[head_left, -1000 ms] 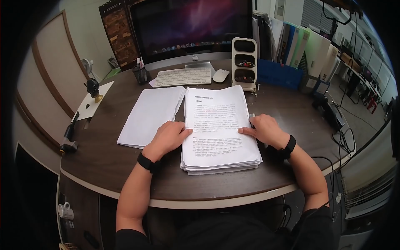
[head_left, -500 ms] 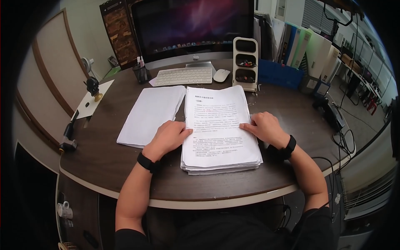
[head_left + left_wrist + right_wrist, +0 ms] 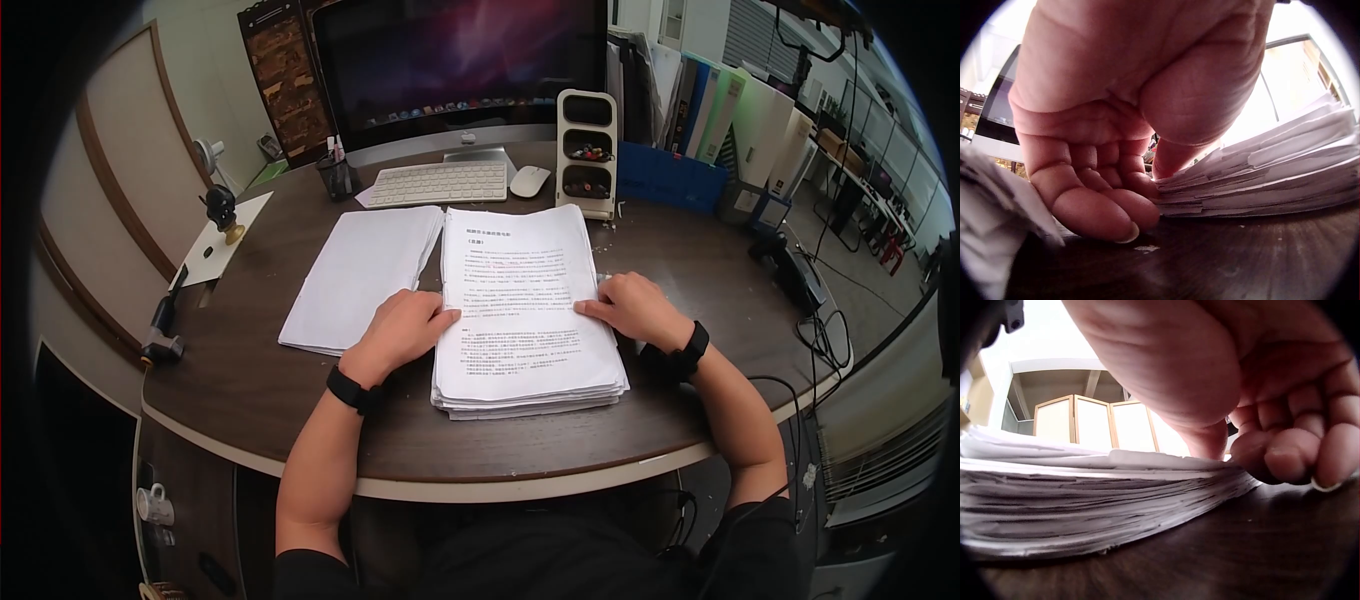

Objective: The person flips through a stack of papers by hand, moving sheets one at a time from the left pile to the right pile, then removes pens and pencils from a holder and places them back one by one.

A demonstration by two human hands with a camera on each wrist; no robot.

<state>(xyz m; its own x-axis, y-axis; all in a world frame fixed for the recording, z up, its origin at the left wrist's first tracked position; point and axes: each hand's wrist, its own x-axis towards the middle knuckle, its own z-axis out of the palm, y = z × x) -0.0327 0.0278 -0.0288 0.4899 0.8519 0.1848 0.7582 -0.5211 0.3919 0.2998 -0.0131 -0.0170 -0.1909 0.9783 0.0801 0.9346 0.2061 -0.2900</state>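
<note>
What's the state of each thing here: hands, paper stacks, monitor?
left hand: fingers curled, thumb on the printed stack's left edge
right hand: fingers curled, thumb on its right edge
printed stack: thick, flat, text side up
blank stack: thinner, flat, untouched
monitor: on
pen holder: upright

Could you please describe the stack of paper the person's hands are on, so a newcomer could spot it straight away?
On the round dark desk, before the monitor, lie two paper piles. It is the thick printed stack on the right; its neighbour, the thinner pile, shows blank sheets.
</note>
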